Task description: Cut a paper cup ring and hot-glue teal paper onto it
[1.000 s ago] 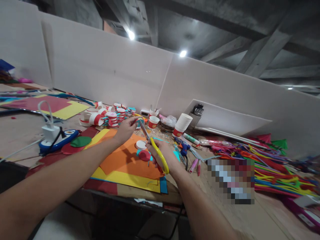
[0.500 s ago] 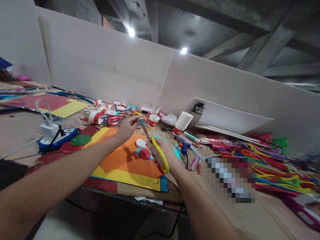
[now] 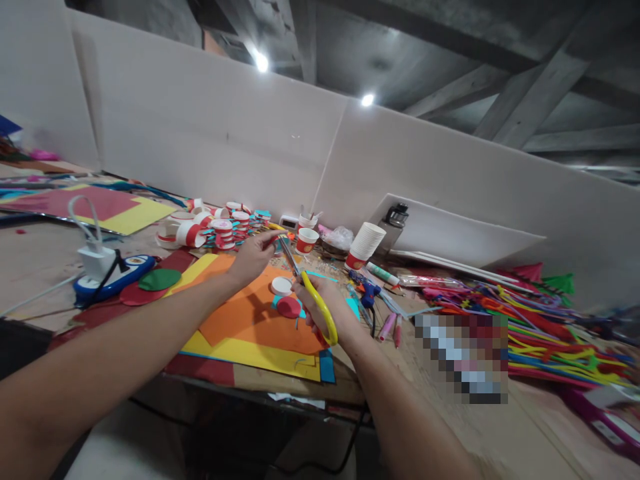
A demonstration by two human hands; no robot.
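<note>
My right hand (image 3: 327,303) grips yellow-handled scissors (image 3: 320,310), with the blades pointing up and away from me. The blade tips meet the fingertips of my left hand (image 3: 255,259), which is closed in a pinch. Whatever it holds is too small to make out; a bit of teal shows just beneath. Under both hands lie sheets of orange paper (image 3: 235,320) over yellow paper (image 3: 260,357). On the orange sheet rest a white round lid-like piece (image 3: 281,287) and a red paper disc (image 3: 289,307) with light-blue bits around it.
Several cut paper-cup pieces (image 3: 193,233) crowd the back left. A paper cup (image 3: 307,241) and a cup stack (image 3: 366,245) stand at the back. Right of the paper lie a blue glue gun (image 3: 370,293) and colourful pipe cleaners (image 3: 560,353). A blue power strip (image 3: 117,280) sits left.
Almost nothing differs. Both hands and the scissors keep their places, and the view has shifted very slightly.
</note>
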